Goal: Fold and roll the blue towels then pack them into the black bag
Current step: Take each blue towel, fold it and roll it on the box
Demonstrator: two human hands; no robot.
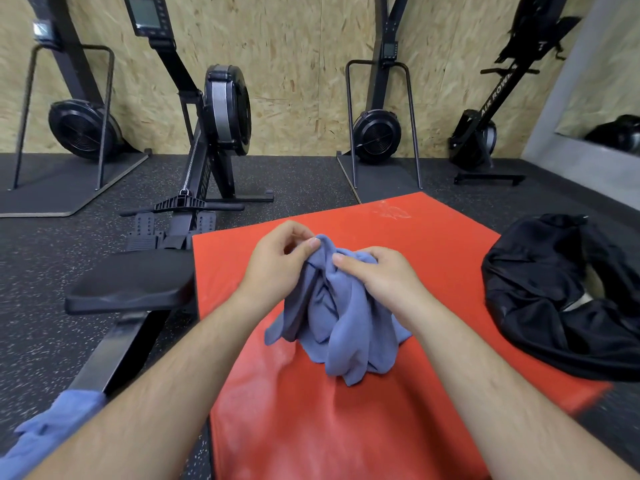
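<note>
— So, where is the towel right now?

— One blue towel is bunched in a loose heap at the middle of a red mat, which lies on a dark speckled floor. Two bare forearms reach in from the bottom edge and meet at the top of the heap.

— What is each grip doing?

— The left hand pinches a raised fold at the very peak of the heap between thumb and forefinger. The cloth hangs down from that grip. The right hand is just beside it, fingers curled over the crumpled top and grasping it, thumb pointing toward the left hand. The rest of the towel spreads out below both grips, toward the viewer, with its lower folds resting on the mat.

— And the bag?

— The black bag lies slumped on the right, partly over the mat's right edge. It is near the towel but apart from it. I cannot tell what is inside.

— Anything else nearby?

— A second blue towel sits crumpled in the lower left corner, beside the left forearm. Left of the mat is the black padded seat of a rowing machine. More black machines stand along a chipboard wall behind.
</note>
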